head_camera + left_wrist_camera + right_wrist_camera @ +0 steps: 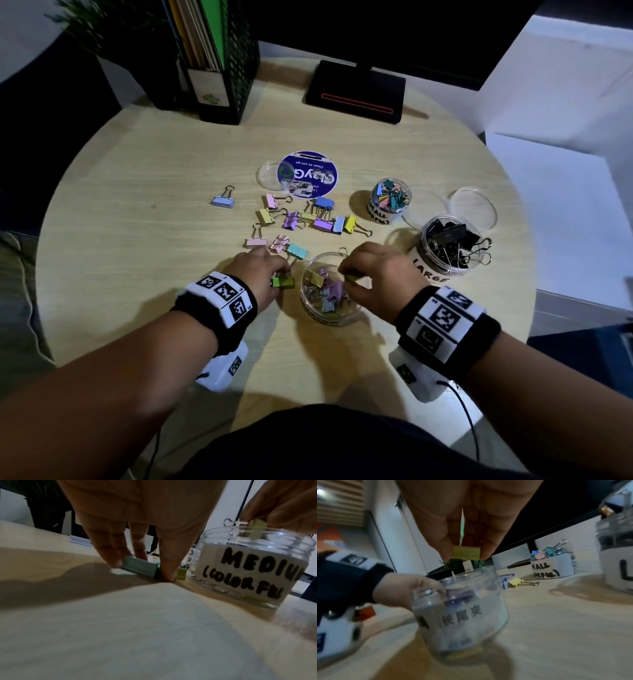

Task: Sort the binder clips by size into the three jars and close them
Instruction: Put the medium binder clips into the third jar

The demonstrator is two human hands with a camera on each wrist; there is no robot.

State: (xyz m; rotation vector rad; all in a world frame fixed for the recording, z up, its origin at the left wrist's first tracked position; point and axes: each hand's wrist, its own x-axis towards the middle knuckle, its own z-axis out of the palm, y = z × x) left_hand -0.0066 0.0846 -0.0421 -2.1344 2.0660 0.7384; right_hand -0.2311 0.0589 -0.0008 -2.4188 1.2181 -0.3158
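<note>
Pinching a yellow-green medium binder clip (465,552) between thumb and fingertips, the right hand (378,274) held it just above the open mouth of the clear plastic jar labelled "MEDIUM (COLORFUL)" (248,566). That jar sat on the round light-wood desk (137,205), between the two hands, already holding yellow, purple and grey clips.

Left hand (262,270) was down on the desk just left of the jar, fingertips (116,559) and thumb pinching a teal binder clip (139,568) by its ends; clip still touching the desk. A lime-green clip (283,282) lay right next to the thumb.

Loose pile of pastel binder clips (301,216) lay beyond the hands, mid-desk; one lavender clip (223,200) sat apart to the left.

Clear jar labelled "SMALL" (390,200), full of small coloured clips, stood open at right of the pile. Clear jar labelled "LARGE" (448,250), with black clips, stood open near the right hand. One transparent round lid (472,205) lay behind the large jar, another (274,176) beside a blue round sticker-faced lid (310,174).
</note>
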